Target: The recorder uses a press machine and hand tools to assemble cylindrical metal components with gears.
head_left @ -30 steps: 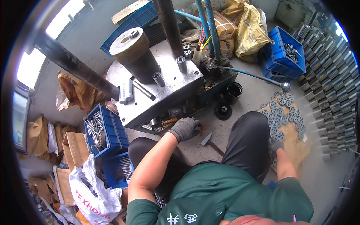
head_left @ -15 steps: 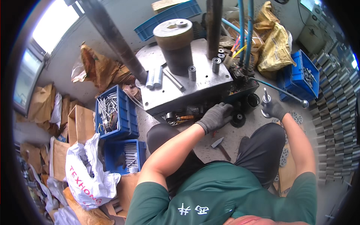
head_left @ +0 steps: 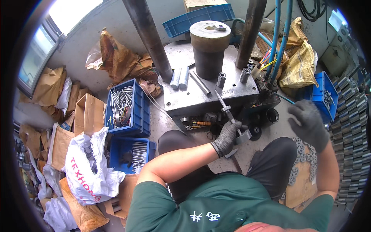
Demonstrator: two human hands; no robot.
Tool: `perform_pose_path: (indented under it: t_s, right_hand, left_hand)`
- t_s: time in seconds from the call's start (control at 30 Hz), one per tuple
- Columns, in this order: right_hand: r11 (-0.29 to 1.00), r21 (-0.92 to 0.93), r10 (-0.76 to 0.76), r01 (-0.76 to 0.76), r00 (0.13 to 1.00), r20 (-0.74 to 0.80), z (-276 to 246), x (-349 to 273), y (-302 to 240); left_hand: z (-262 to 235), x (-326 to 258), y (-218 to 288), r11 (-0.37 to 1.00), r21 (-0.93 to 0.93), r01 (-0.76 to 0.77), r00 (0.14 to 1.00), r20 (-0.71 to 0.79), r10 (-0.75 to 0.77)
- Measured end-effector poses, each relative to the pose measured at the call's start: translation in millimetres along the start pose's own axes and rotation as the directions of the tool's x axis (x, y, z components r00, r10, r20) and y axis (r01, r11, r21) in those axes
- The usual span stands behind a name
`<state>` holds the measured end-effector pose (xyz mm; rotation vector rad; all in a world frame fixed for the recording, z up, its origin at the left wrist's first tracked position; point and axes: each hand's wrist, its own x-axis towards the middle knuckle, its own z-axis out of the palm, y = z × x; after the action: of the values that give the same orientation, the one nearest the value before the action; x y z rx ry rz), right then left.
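My left hand [head_left: 228, 136], in a dark grey glove, is shut on a thin metal rod [head_left: 224, 103] that slants up over the front edge of the grey steel press plate [head_left: 193, 98]. A small metal ring sits partway along the rod. A short metal part [head_left: 244, 136] lies against the fingers of that hand. My right hand [head_left: 308, 123], also gloved, hovers to the right of the press with fingers apart and nothing in it. On the plate stand a big dark cylinder [head_left: 210, 48], two small sleeves [head_left: 221, 79] and two pale cylinders [head_left: 180, 77].
Two blue crates of metal pins [head_left: 125, 104] [head_left: 133, 154] stand at the left beside a white plastic bag [head_left: 89, 166] and cardboard boxes. Flat metal rings [head_left: 305, 154] lie on cardboard by my right knee. Rows of stacked metal rings [head_left: 349, 131] and another blue crate [head_left: 322, 96] are at the right.
My right hand left the pile of flat rings, came up by the press with a small metal part, and now hangs free. My left hand now grips the rod.
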<state>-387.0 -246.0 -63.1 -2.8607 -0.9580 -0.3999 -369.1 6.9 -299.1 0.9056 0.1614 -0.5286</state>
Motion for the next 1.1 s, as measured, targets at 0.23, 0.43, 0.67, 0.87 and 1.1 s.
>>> perform_pose_path:
  t_s: [0.23,0.43,0.67,0.87,1.1]
  right_hand:
    - [0.929,-0.26,0.327,-0.261,0.911,0.253,-35,-40,60]
    - [0.844,0.145,0.435,-0.516,0.818,0.377,-21,-62,76]
    - [0.884,0.181,0.362,-0.431,0.876,0.319,-26,-57,67]
    - [0.887,0.129,0.397,-0.443,0.875,0.276,-27,-57,61]
    - [0.936,0.079,0.332,-0.344,0.934,0.131,-20,-71,71]
  left_hand:
    - [6,14,15,0.948,-0.195,0.251,0.944,-0.167,-0.284]
    - [-1,28,33,0.942,-0.223,0.252,0.923,-0.239,-0.303]
    - [-25,52,53,0.959,-0.219,0.18,0.914,-0.323,-0.245]
    - [-49,62,41,0.991,0.131,-0.019,0.974,-0.221,0.047]
    - [-32,41,21,0.873,0.382,-0.303,0.894,-0.202,0.399]
